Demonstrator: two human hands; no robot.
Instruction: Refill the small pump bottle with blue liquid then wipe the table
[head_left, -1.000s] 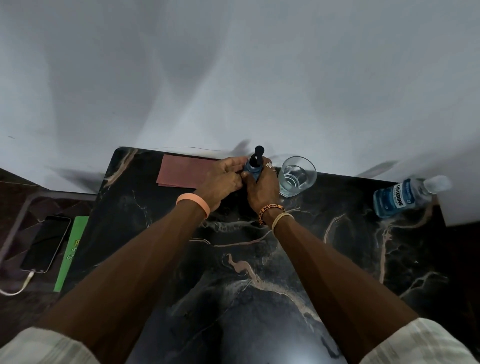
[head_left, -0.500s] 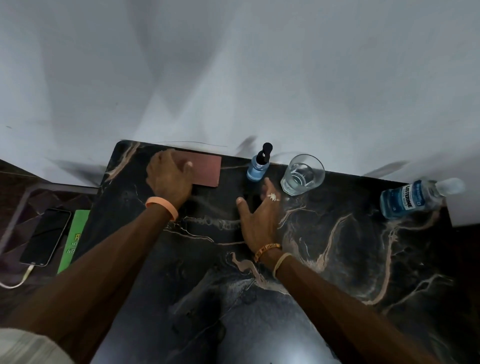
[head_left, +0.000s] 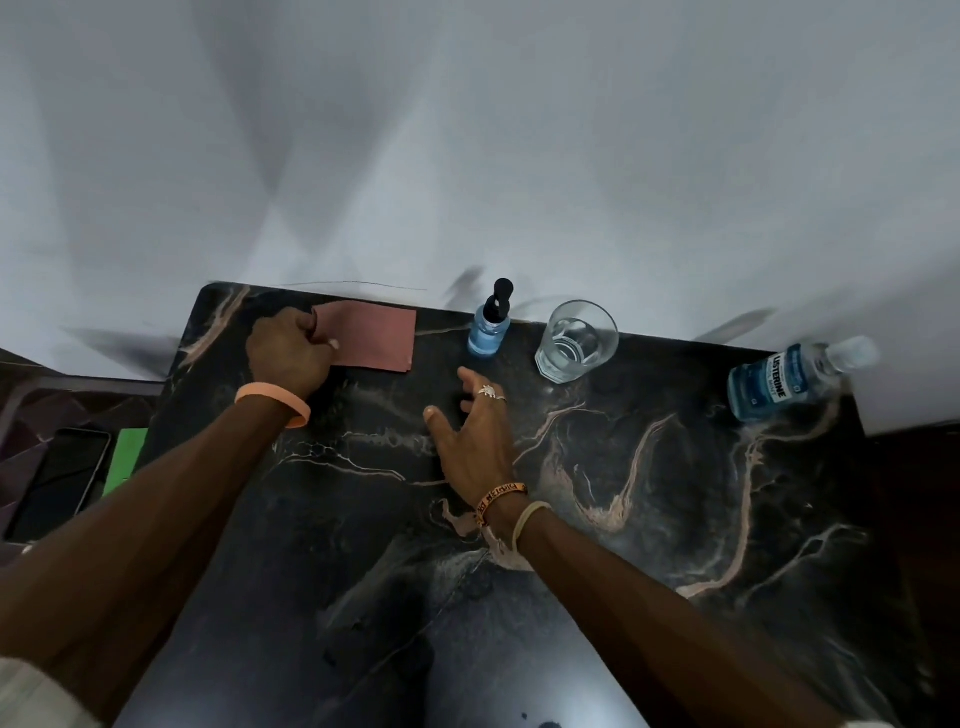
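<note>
Left hand (head_left: 291, 348) is clamped down on the near-left edge of the flat pinkish-red wiping cloth (head_left: 371, 335), fingers curled over it, thumb tip showing pale against the fabric, and the cloth lies flat at the far-left of the black marble-patterned table with pale veins (head_left: 649, 519). Right hand (head_left: 475, 441) is spread wide and holding nothing, fingers fanned just above or on the tabletop, I can't tell which, a little short of the small clear pump bottle with blue liquid and a black pump head (head_left: 488, 325). That bottle stands upright near the far edge, pump fitted, between the cloth and the clear faceted drinking glass (head_left: 576, 340), so my read is the refill is done and the wipe is what's coming. Here's the danger: cloth, bottle and glass sit in a tight row along the back, so a broad sweep to the right could clip the light, top-heavy little bottle and tip it, or knock the glass toward the wall. The big blue mouthwash bottle with a clear cap (head_left: 779, 382) leans at the far-right corner, close to the edge, and a long stroke might nudge it off. A loose pinch could also let the cloth bunch up and skid instead of wiping.
</note>
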